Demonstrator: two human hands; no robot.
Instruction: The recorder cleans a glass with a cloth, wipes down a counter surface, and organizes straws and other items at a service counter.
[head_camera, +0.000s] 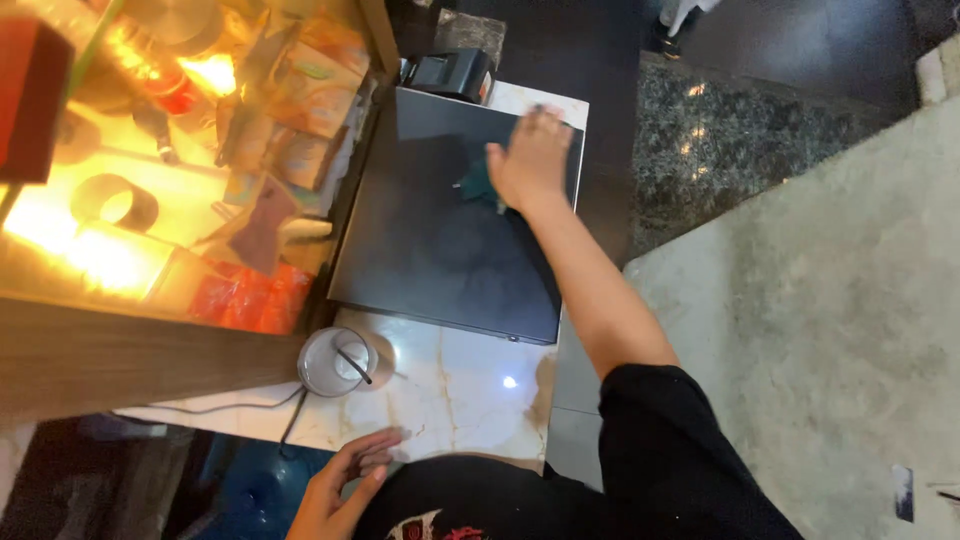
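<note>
One cloth (478, 185), dark teal, sits bunched under the right hand (532, 160) on the black box (440, 260), up near the box's far right corner. That hand is flat, fingers spread, palm pressing the cloth down, arm stretched straight out from the black sleeve (680, 450). One left hand (345, 485) hangs at the near edge of the marble counter (460, 395), fingers loosely open and just touching the edge, holding nothing. One clear cup (338, 362) with a dark straw stands on the counter by the box's near left corner. One small black printer (450, 72) sits past the box's far edge. Lit glass case (170, 160) on the left, packed with snack packs.
</note>
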